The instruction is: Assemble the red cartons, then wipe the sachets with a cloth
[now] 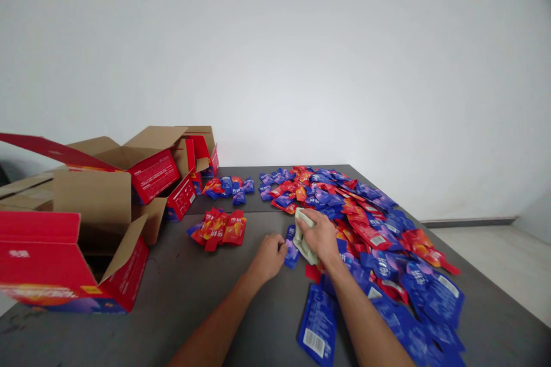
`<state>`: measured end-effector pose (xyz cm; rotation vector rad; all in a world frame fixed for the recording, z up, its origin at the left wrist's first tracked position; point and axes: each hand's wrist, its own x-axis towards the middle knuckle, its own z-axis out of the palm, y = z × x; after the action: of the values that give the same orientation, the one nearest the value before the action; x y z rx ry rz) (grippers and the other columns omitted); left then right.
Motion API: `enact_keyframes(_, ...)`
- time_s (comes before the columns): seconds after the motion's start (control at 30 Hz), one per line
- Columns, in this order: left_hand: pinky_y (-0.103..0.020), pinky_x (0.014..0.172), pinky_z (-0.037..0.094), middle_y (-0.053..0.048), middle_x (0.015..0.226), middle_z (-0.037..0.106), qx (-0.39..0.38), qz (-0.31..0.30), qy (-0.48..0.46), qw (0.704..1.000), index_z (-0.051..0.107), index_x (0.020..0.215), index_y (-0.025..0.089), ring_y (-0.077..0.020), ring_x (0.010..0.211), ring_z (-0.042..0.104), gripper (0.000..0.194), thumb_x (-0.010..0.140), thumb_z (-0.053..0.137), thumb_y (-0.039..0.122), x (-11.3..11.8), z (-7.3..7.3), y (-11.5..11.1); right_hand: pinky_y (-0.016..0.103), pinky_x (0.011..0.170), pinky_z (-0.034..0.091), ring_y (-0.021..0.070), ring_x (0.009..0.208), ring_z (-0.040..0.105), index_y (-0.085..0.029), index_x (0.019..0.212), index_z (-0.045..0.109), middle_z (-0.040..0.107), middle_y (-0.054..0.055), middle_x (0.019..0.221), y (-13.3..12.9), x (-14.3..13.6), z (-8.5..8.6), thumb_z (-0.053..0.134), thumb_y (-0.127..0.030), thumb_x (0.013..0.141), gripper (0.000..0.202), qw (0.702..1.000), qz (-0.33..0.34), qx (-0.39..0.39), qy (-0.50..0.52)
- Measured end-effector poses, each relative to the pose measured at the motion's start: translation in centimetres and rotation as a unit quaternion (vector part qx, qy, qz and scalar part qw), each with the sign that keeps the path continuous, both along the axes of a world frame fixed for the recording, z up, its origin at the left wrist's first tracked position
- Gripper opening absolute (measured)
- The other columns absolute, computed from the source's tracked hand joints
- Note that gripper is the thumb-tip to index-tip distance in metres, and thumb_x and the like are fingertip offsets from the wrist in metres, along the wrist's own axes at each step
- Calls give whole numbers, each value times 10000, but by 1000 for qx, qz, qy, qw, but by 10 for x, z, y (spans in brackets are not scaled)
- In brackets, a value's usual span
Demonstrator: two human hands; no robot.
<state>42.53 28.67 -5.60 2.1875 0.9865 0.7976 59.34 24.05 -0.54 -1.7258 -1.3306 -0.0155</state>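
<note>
My right hand (317, 235) is closed around a crumpled pale green cloth (305, 238), at the left edge of a large pile of blue and red packets (361, 223). A small blue packet (291, 249) lies between my two hands, just left of the cloth. My left hand (269, 256) is closed, its thumb and curled fingers right at that packet's left edge. Whether those fingers pinch the packet is hidden. Below my right hand, a larger blue pouch (318, 321) with a white barcode label lies on the dark table (193, 309).
Several open red cardboard boxes (38, 261) stand along the left side, flaps up. A small group of red packets (219, 228) lies left of my hands. Behind it is a mixed red and blue group (230, 186). A white wall (275, 68) rises behind the table.
</note>
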Motion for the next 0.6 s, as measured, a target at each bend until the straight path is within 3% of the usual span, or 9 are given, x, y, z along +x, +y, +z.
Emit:
enact_keyframes(0.13,-282,689,443,5,707,578,-120,80,-112,983,562,767,184,-151,696,556,210,875,529,362,-23,-3,21,416,1003,464,239,1069,646,-258,1052,751,729,52,1143,1,-12,-1,631,-368,844,264,1000,25,10,1)
enact_keyframes(0.3,-313,690,532,-23,767,619,-343,90,-319,879,596,784,155,-173,763,624,338,722,721,463,-31,4,23,405,994,468,233,1065,643,-257,1052,751,727,59,1133,1,-33,-8,640,-332,858,236,996,92,13,-18)
enact_keyframes(0.47,-259,651,514,18,694,589,-382,68,-417,822,579,734,156,-115,668,588,317,640,802,361,-40,14,26,391,1001,446,221,1096,625,-284,1092,734,702,53,1188,-4,-54,-9,638,-279,874,238,985,167,11,-48)
enact_keyframes(0.6,-274,672,514,-9,842,652,-391,48,-460,796,589,883,179,-141,744,635,365,591,802,235,-51,18,31,392,1011,411,211,1098,629,-289,1108,718,697,56,1200,-9,-67,-7,618,-235,884,251,970,218,-17,-104)
